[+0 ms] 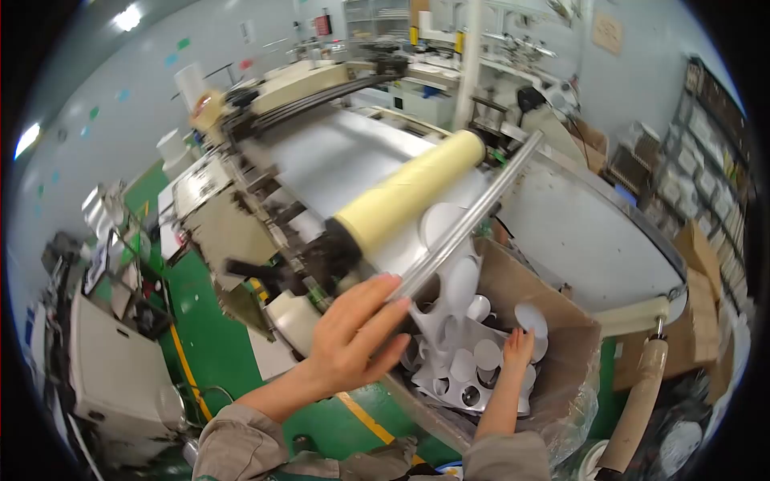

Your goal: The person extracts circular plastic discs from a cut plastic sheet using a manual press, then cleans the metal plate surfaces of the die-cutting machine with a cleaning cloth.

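My left hand (353, 341) is at the near end of a shiny metal bar (473, 216), its fingers stretched out and slightly apart. The fingertips seem to touch the bar's end; a firm grip does not show. My right hand (517, 349) reaches into a lined cardboard box (561, 369), fingertips together at the lower edge of a thin white disc (530, 319). Around it lie several more white discs (487, 353) and a white sheet with round holes (445, 389). A strip of punched white web (437, 321) hangs from the bar into the box.
Beyond the bar, a yellow roller (409, 192) lies across the white material (345, 152) on the machine. A large pale panel (585, 232) stands on the right, with a brown cardboard tube (642, 401) near it. At left is a white cabinet (112, 377) on the green floor.
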`<state>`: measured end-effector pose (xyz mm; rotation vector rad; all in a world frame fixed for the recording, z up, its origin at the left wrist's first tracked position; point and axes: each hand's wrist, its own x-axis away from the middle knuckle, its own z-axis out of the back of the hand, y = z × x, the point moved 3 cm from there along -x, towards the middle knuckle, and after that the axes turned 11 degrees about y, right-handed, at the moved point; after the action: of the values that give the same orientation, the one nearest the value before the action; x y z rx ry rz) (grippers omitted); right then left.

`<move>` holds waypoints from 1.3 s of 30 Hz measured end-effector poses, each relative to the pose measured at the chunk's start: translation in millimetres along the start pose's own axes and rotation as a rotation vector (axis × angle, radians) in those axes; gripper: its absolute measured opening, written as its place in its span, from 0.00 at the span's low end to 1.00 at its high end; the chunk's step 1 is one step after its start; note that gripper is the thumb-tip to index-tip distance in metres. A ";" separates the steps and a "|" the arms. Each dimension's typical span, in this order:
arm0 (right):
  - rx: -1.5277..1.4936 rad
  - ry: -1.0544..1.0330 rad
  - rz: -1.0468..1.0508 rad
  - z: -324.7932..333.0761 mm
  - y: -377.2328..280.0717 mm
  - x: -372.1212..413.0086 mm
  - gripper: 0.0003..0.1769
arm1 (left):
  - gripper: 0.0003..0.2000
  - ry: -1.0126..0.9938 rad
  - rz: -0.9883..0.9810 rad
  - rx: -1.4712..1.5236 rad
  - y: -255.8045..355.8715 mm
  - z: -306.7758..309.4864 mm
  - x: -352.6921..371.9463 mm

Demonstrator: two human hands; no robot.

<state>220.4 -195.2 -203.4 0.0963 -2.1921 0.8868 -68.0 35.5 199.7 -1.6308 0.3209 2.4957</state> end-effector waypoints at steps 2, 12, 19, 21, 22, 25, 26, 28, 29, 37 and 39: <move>0.140 -0.091 0.105 51.8 5.5 3.6 0.24 | 0.20 0.026 -0.080 -0.027 -6.1 63.4 25.2; 0.392 -0.469 1.145 -19.3 164.4 529.2 0.14 | 0.12 0.026 0.347 1.303 -52.2 428.5 144.6; 0.972 -1.666 1.115 -113.4 375.8 746.9 0.08 | 0.07 0.133 0.179 1.195 -116.5 565.8 192.8; 1.076 -1.715 1.144 -150.9 425.9 764.5 0.10 | 0.09 0.144 0.157 1.239 -136.6 579.2 217.9; 1.063 -1.726 1.218 -173.2 450.7 770.2 0.11 | 0.09 0.119 0.118 1.241 -149.5 590.2 224.4; 1.090 -1.632 1.313 -257.2 529.5 766.7 0.15 | 0.08 0.069 0.037 1.262 -207.5 620.3 232.4; 1.135 -1.581 1.405 -288.2 559.4 757.9 0.17 | 0.08 0.053 0.009 1.263 -234.4 628.9 235.7; 1.237 -1.476 1.530 -354.9 610.3 743.0 0.23 | 0.17 -0.179 -0.134 1.301 -300.2 632.9 258.3; 1.363 -1.407 1.539 -389.5 635.4 727.6 0.24 | 0.27 -0.296 -0.206 1.315 -338.1 633.8 265.3; 1.524 -0.633 1.832 -563.5 715.2 624.0 0.27 | 0.10 0.178 1.090 0.327 -679.6 635.5 265.9; 1.924 -0.610 1.802 -578.7 720.1 626.3 0.18 | 0.09 0.182 1.002 0.045 -767.9 618.3 285.9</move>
<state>-100.7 834.1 85.0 -0.8755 -0.2168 3.7689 -550.1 936.4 101.5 -1.9987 1.5298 2.8750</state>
